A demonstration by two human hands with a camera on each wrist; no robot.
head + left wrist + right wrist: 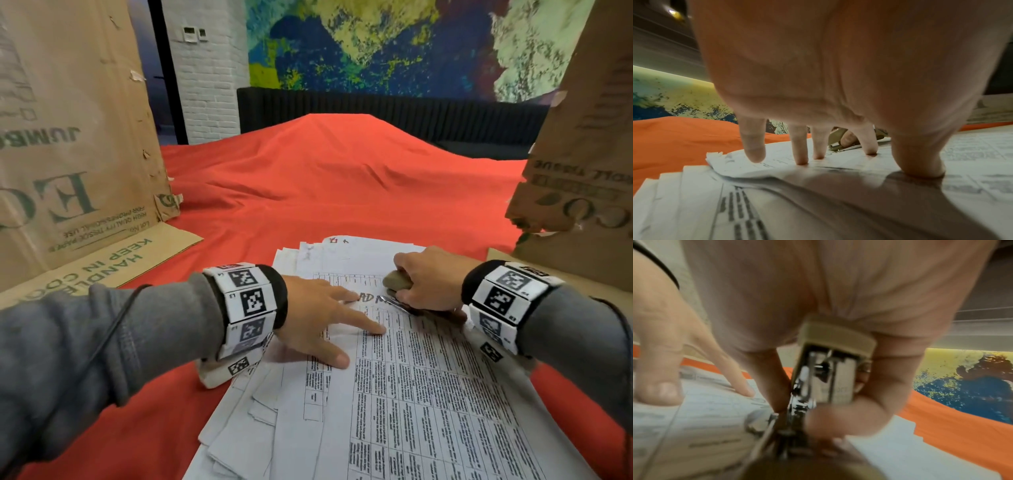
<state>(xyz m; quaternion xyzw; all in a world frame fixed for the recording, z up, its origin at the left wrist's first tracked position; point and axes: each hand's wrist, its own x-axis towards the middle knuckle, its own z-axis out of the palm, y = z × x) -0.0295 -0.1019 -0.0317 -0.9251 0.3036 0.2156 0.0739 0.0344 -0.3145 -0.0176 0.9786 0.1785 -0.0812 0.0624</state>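
Beige-topped metal stapler [397,281] sits gripped in the right hand's [430,279] curled fingers. The left hand's [315,315] flat fingers pin loose white printed sheets [428,394], which could slip and staple askew.

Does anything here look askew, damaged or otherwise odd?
Yes. The paper stack is fanned out unevenly, its sheets not squared up, and one corner is ragged and crumpled. The left hand presses it flat while the right hand grips the stapler. The cardboard at the right has a torn lower edge.
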